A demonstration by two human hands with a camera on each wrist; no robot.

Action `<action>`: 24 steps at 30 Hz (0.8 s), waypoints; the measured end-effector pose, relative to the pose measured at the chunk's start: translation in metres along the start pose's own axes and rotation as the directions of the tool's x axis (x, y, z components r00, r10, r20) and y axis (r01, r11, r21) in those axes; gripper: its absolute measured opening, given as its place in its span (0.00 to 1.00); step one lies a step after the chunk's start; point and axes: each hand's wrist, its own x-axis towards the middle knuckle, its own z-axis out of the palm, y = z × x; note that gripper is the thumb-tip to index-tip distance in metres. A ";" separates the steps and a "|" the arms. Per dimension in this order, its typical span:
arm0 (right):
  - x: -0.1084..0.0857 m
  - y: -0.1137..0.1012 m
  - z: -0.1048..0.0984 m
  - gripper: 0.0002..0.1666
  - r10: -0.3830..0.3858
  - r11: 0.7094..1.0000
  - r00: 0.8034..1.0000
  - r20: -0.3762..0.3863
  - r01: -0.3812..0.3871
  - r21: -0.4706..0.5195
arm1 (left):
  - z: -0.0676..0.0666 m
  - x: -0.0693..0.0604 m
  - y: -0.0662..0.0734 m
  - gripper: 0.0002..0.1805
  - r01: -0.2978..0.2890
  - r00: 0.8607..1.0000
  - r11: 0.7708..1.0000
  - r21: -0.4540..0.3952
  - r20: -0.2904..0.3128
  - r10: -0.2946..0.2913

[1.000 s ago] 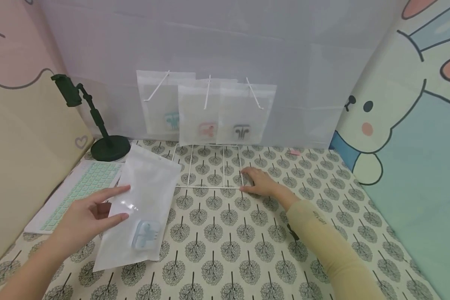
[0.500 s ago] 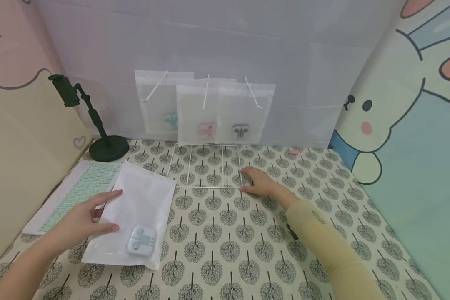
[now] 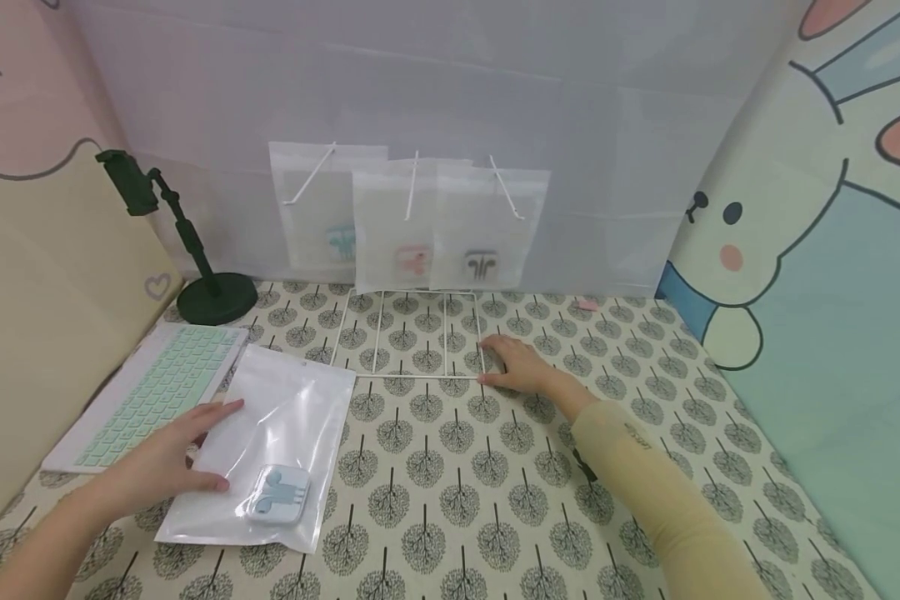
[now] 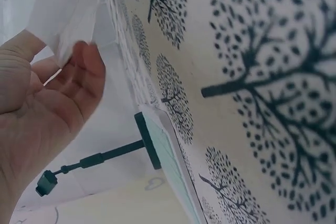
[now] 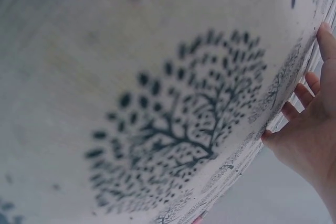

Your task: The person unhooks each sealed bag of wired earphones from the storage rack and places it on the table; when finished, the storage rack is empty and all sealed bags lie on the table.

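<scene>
A white zip bag (image 3: 285, 425) with pale blue earphones in a clear case (image 3: 279, 494) lies at the left, partly beside the keyboard. My left hand (image 3: 161, 458) grips its left edge, thumb and forefinger over the top. In the left wrist view, my left hand (image 4: 58, 87) has its other fingers curled at the bag's (image 4: 68, 9) edge. At the centre stands a white wire rack (image 3: 412, 377), with three similar bags (image 3: 487, 217) hanging from its hooks. My right hand (image 3: 521, 364) touches the right side of the rack's base with spread fingers, holding nothing.
A mint-keyed keyboard (image 3: 157, 392) lies at the left, with a dark phone stand (image 3: 217, 298) behind it. A small pink piece (image 3: 587, 306) lies at the back right. Printed cloth walls (image 3: 832, 350) enclose the tree-patterned tablecloth (image 3: 457, 508).
The bag in my left hand has come down from a tilted, raised pose to lie nearly flat, and the left hand has sunk slightly. My right hand stays at the rack.
</scene>
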 end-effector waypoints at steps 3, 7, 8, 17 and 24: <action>0.001 0.001 0.001 0.46 -0.003 1.000 1.000 -0.004 0.003 0.001 | 0.003 0.000 -0.004 0.61 -0.015 1.000 0.997 0.071 -0.002 0.015; 0.002 0.001 0.001 0.45 0.014 1.000 1.000 0.013 -0.014 -0.011 | 0.006 0.001 -0.008 0.64 -0.015 1.000 0.968 0.249 -0.020 0.020; 0.002 0.000 0.001 0.45 0.017 1.000 1.000 0.016 -0.017 -0.013 | 0.007 0.001 -0.008 0.65 -0.009 1.000 0.959 0.285 -0.021 0.016; -0.002 -0.003 -0.002 0.47 -0.012 1.000 1.000 -0.003 0.012 0.009 | 0.006 -0.005 -0.014 0.63 -0.003 1.000 0.934 0.358 0.016 -0.003; -0.002 -0.003 -0.002 0.46 0.000 1.000 1.000 0.013 0.000 0.012 | 0.004 -0.006 -0.035 0.60 -0.005 0.999 0.928 0.372 0.048 -0.014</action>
